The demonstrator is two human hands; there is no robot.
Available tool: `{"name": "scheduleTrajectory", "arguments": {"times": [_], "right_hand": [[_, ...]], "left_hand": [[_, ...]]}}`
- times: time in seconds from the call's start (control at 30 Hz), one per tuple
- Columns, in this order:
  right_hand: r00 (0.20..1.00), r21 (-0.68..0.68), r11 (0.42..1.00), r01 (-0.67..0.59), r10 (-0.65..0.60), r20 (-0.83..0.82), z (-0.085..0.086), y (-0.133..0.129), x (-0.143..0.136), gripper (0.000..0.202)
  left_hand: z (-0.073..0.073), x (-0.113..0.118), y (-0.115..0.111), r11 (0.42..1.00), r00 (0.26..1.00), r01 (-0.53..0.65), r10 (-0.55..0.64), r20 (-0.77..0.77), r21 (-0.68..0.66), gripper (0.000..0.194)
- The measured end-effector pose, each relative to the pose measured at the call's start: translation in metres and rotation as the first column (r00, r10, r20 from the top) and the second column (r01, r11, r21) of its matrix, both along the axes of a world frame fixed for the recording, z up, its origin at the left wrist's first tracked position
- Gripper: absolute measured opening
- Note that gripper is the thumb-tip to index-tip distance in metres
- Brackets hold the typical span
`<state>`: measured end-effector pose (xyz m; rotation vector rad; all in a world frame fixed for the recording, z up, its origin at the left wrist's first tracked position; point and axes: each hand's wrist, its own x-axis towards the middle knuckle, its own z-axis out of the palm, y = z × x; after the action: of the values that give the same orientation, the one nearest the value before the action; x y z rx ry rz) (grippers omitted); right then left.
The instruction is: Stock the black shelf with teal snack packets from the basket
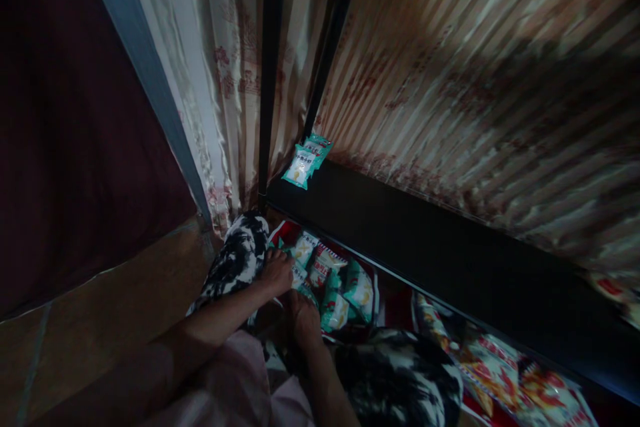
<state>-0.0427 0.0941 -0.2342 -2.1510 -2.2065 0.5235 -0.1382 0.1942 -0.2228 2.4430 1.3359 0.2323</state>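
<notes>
My left hand [278,272] is in a red basket [376,290], its curled fingers on a green and white snack packet [299,275]. Close beside it, my right hand [304,315] reaches to the lower edge of the same packet, with its fingertips partly hidden. Around them in the basket lie several green and white packets [359,290] and a red and white one [324,267]. On the black shelf [400,220] above, two green packets [301,165] overlap at the left end.
Another container with larger orange and white snack bags [490,363] stands under the shelf at the right. A pleated curtain [425,80] hangs behind the shelf. Black upright posts [271,80] rise at its left end. A red and white item lies at the shelf's far right.
</notes>
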Motion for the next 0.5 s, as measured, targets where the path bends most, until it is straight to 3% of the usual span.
{"name": "scheduleTrajectory", "arguments": {"times": [0.2,0.33,0.4,0.5], "right_hand": [[0.99,-0.008,1.0,0.016,-0.017,-0.143,0.0,0.004,0.005,0.033],[0.922,-0.044,0.999,0.014,-0.03,-0.385,0.008,0.005,0.017,0.028],[0.86,-0.031,0.995,0.09,-0.094,-0.501,0.009,0.008,0.024,0.025],[0.756,0.053,0.947,0.317,-0.219,-0.616,0.0,0.02,0.032,0.032]], "left_hand": [[0.002,0.008,0.012,0.989,0.987,-0.078,0.094,0.13,-0.123,0.022],[0.001,0.023,0.036,0.967,0.976,-0.139,0.171,0.137,-0.214,0.029],[-0.002,0.031,0.051,0.945,0.97,-0.177,0.215,0.114,-0.276,0.031],[-0.006,0.04,0.069,0.908,0.962,-0.223,0.264,0.073,-0.355,0.038]]}}
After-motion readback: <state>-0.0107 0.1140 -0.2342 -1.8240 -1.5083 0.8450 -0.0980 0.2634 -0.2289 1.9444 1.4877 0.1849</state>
